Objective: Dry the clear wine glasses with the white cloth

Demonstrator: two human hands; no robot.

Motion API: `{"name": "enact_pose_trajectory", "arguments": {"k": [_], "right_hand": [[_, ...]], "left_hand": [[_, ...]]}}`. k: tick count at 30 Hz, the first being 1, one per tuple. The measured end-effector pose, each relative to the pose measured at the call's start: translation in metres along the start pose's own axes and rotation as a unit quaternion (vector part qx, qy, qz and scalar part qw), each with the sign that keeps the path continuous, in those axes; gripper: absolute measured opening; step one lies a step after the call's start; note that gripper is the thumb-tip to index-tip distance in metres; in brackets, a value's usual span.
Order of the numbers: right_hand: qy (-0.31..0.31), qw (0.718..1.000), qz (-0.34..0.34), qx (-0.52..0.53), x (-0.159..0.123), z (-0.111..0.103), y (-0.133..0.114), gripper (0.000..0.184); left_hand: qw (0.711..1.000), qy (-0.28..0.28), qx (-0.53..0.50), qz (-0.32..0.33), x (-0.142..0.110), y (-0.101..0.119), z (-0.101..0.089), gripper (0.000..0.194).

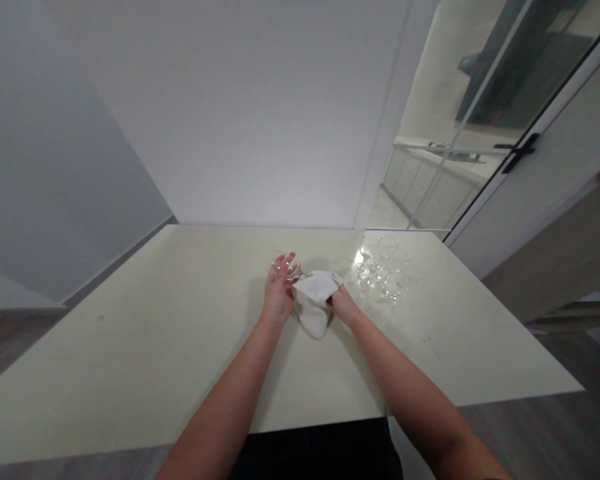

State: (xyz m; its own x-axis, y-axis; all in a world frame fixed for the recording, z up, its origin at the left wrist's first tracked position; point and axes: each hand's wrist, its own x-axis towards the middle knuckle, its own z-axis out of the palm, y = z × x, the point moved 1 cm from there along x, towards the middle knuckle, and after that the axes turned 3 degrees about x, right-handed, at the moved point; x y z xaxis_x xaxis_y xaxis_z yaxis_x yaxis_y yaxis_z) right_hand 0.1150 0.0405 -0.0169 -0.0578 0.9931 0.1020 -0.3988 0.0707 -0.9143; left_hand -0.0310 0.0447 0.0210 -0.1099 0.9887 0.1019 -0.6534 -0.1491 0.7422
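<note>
My left hand point(279, 290) is closed round a clear wine glass point(286, 268), its fingertips showing through the transparent wall. Just to the right, a white cloth point(316, 293) hangs from my right hand point(339, 301), which grips it with the fingers mostly covered by the folds. The cloth meets the glass side of my left hand, and its lower end droops close above the tabletop. Where exactly cloth and glass touch is hidden.
A cluster of several clear stemmed glasses point(383, 267) stands at the right rear of the pale table point(180, 333). Behind the table rises a white wall point(260, 133). A glazed door with a black handle point(520, 152) is at the right.
</note>
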Motion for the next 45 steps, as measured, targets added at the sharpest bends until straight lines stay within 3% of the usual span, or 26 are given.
{"name": "enact_pose_trajectory", "arguments": {"k": [3, 7, 10, 14, 21, 26, 30, 39, 45], "right_hand": [[-0.002, 0.998, -0.033, -0.057, 0.000, 0.000, 0.003, 0.025], [-0.007, 0.995, -0.007, -0.098, 0.001, -0.004, 0.007, 0.017], [0.007, 0.988, -0.007, -0.151, 0.003, -0.010, 0.010, 0.012], [-0.003, 0.974, -0.030, -0.225, 0.003, -0.010, 0.009, 0.014], [-0.018, 0.967, -0.066, -0.247, 0.001, -0.008, 0.006, 0.017], [0.017, 0.971, -0.095, -0.221, 0.004, -0.012, 0.006, 0.020], [0.008, 0.977, -0.101, -0.186, 0.004, -0.010, 0.003, 0.025], [0.009, 0.992, -0.058, -0.115, 0.005, -0.008, 0.015, 0.041], [0.007, 0.990, -0.068, -0.124, 0.006, -0.008, 0.012, 0.030]], "left_hand": [[0.995, -0.063, 0.071, 0.042, -0.004, -0.002, 0.004, 0.053], [0.969, -0.170, 0.170, 0.062, -0.012, -0.005, 0.011, 0.060], [0.953, -0.204, 0.210, 0.072, -0.014, -0.006, 0.013, 0.062], [0.952, -0.193, 0.221, 0.091, -0.012, -0.005, 0.010, 0.064], [0.943, -0.186, 0.251, 0.117, -0.015, -0.002, 0.009, 0.066], [0.941, -0.197, 0.256, 0.105, -0.020, -0.006, 0.015, 0.071], [0.934, -0.186, 0.287, 0.101, -0.022, -0.008, 0.015, 0.065], [0.919, -0.174, 0.333, 0.122, -0.026, -0.004, 0.017, 0.064], [0.911, -0.187, 0.346, 0.123, -0.024, -0.005, 0.016, 0.063]]}}
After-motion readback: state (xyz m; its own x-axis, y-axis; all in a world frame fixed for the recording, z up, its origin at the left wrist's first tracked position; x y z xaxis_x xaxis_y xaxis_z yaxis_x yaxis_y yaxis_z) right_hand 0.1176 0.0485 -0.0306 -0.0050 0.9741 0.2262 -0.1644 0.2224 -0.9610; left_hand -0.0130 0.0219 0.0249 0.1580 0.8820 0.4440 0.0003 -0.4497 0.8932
